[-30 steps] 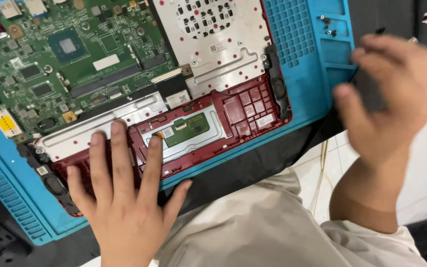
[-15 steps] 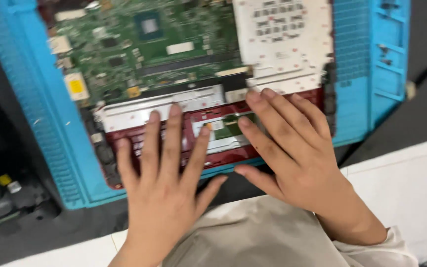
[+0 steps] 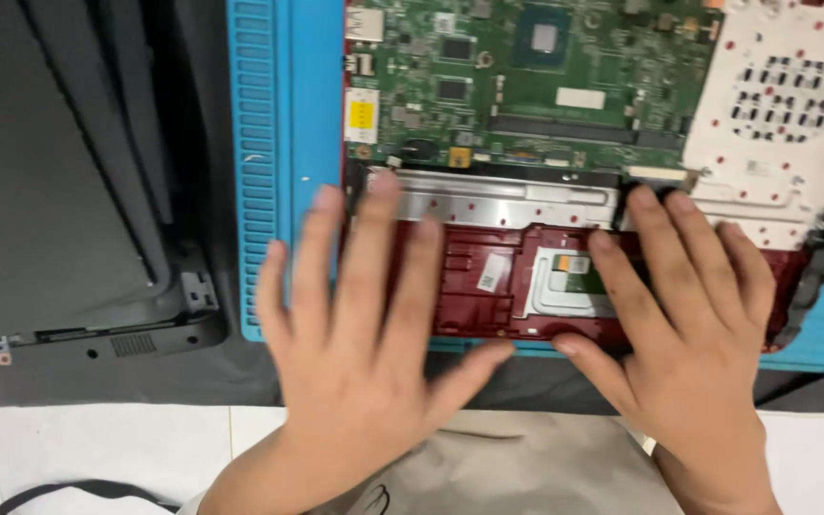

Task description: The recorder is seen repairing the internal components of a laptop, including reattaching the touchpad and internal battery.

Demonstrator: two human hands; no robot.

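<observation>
Head view: both hands (image 3: 526, 343) flat on red laptop chassis (image 3: 488, 286)

Hands hide red laptop base (image 3: 488, 286) front; green board (image 3: 526, 86) cut off at top.

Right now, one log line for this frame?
left hand: flat on red laptop chassis | right hand: flat on chassis by touchpad board | motherboard exposed | blue mat underneath
</observation>
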